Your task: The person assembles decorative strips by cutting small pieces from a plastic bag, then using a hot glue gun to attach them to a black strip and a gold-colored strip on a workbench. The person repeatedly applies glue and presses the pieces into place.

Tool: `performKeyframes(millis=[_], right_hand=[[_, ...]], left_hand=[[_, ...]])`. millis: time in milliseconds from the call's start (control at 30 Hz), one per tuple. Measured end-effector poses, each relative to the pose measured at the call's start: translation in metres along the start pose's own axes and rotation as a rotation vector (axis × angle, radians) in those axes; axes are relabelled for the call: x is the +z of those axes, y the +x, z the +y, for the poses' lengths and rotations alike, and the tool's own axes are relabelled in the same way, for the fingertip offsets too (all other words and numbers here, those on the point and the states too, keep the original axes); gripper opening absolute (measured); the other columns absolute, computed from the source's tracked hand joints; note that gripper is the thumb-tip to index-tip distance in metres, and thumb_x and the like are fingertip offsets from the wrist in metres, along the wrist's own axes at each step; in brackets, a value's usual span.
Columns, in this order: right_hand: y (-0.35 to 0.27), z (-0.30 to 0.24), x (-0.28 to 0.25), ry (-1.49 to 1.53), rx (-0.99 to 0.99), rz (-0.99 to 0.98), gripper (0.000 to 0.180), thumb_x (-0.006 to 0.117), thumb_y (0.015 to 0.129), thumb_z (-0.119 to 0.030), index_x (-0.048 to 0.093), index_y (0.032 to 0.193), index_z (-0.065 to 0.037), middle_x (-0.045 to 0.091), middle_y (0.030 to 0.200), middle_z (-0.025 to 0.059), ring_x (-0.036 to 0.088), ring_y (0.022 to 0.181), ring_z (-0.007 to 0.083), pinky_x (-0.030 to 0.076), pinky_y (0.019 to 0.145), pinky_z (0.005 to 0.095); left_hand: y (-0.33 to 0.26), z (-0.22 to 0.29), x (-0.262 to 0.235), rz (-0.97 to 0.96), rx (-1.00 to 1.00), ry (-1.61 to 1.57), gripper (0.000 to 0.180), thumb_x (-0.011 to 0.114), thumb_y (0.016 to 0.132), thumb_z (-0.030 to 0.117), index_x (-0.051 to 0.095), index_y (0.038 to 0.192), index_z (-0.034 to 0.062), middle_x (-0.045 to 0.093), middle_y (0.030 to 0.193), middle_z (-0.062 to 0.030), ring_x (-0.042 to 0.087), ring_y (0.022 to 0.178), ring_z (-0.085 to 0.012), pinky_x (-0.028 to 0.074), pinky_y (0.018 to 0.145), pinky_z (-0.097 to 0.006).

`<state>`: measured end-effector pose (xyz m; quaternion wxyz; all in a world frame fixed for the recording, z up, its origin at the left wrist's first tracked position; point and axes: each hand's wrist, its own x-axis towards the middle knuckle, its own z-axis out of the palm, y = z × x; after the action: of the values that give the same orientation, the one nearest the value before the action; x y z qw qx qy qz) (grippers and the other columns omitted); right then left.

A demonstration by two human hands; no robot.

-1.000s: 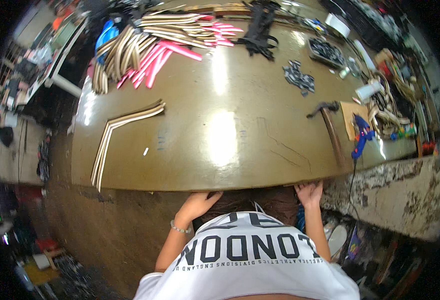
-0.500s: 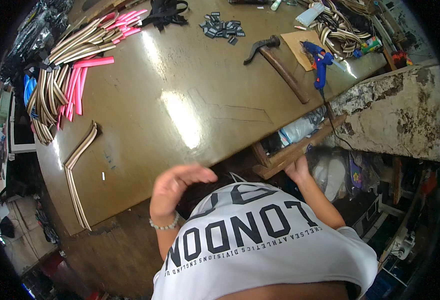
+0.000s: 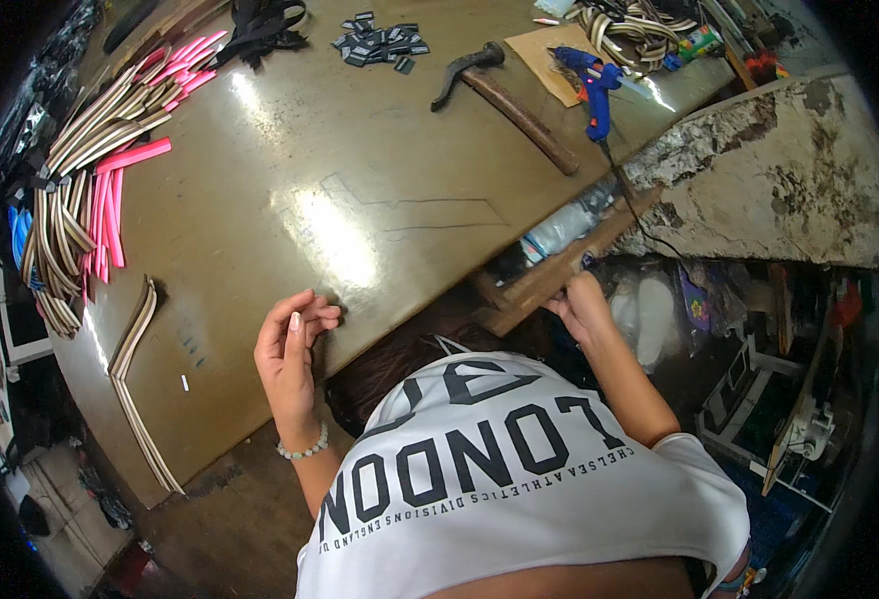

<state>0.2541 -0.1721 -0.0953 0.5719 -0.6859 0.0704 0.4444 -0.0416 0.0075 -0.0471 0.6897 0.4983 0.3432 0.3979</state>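
Observation:
My left hand, a beaded bracelet on its wrist, is at the near edge of the brown table. Its fingers are loosely bent and apart, and nothing shows in them. My right hand is at the wooden front of a partly pulled-out drawer under the tabletop. Its fingers are curled against the lower edge of that front, with the tips partly hidden. Inside the drawer lies a clear plastic bag.
On the table are a hammer, a blue glue gun with its cord over the drawer, small black pieces, and bundled striped strips. Two bent strips lie at left. A peeling slab stands at right.
The whole view has shifted, with the table things now further left and up. My left hand has turned, its fingers now pointing up beside the table edge. My right hand remains at the drawer front.

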Motion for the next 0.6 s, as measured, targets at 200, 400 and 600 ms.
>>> performKeyframes(millis=[200, 400, 600], right_hand=[[0.037, -0.017, 0.040, -0.001, -0.065, -0.188, 0.029, 0.042, 0.098, -0.017, 0.054, 0.118, 0.000, 0.062, 0.112, 0.0143, 0.062, 0.101, 0.0261, 0.053, 0.086, 0.0435], [0.061, -0.021, 0.051, -0.101, -0.136, -0.352, 0.038, 0.042, 0.099, -0.026, 0.047, 0.130, -0.004, 0.056, 0.121, 0.0130, 0.057, 0.106, 0.0236, 0.050, 0.088, 0.0415], [0.075, -0.016, 0.010, 0.048, -0.208, -0.175, 0.061, 0.043, 0.096, -0.032, 0.021, 0.142, 0.003, 0.023, 0.147, 0.0212, 0.041, 0.124, 0.0386, 0.048, 0.092, 0.0538]], left_hand=[[0.000, 0.001, 0.001, 0.004, -0.016, 0.084, 0.027, 0.046, 0.099, 0.012, 0.055, 0.116, -0.0072, 0.062, 0.105, -0.0156, 0.062, 0.093, -0.0198, 0.050, 0.085, -0.033], [0.000, -0.003, -0.001, 0.010, 0.051, -0.026, 0.027, 0.045, 0.100, 0.012, 0.054, 0.117, -0.0072, 0.061, 0.103, -0.0140, 0.061, 0.091, -0.0189, 0.050, 0.083, -0.032], [-0.003, -0.006, -0.006, 0.023, 0.115, -0.069, 0.027, 0.046, 0.100, 0.012, 0.054, 0.118, -0.0063, 0.060, 0.105, -0.0138, 0.061, 0.094, -0.0200, 0.050, 0.083, -0.033]])
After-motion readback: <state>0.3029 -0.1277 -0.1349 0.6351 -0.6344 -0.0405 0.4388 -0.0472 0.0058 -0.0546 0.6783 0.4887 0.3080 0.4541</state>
